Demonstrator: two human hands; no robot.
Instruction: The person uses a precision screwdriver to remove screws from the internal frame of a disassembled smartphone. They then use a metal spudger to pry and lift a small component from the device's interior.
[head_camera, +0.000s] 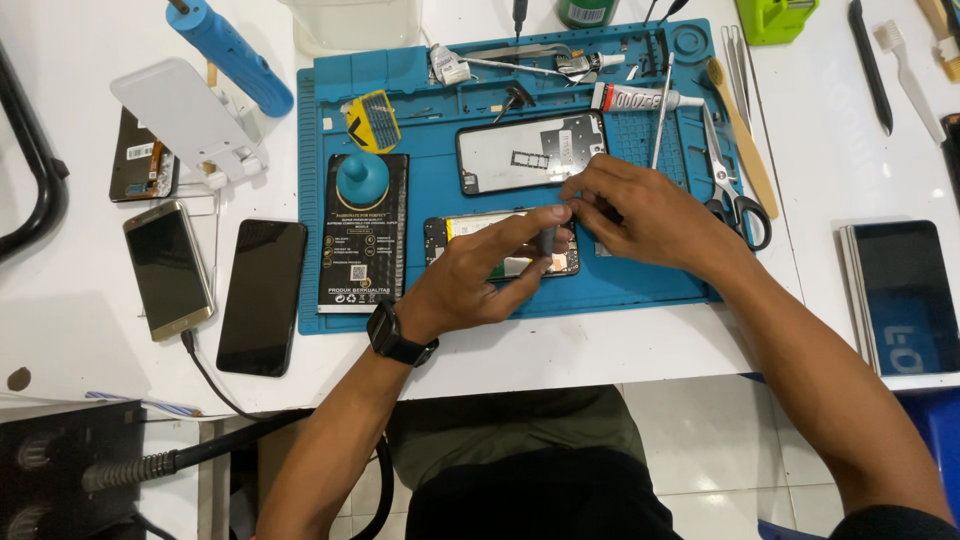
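Both hands (560, 240) over opened phone (470, 235) mid-mat (640, 290)

An opened smartphone (470, 240) lies flat near the centre of the frame, long side running left to right — back cover off, yellow-edged innards and dark camera corner showing at its left end, its right half hidden under fingers.

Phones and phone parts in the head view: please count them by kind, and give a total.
Whole phones lying screen up on the white table: 2, gold phone and black phone.
Opened phone under both hands: 1, opened phone.
Detached phone back cover on the blue mat: 1, back cover.
Total: 4
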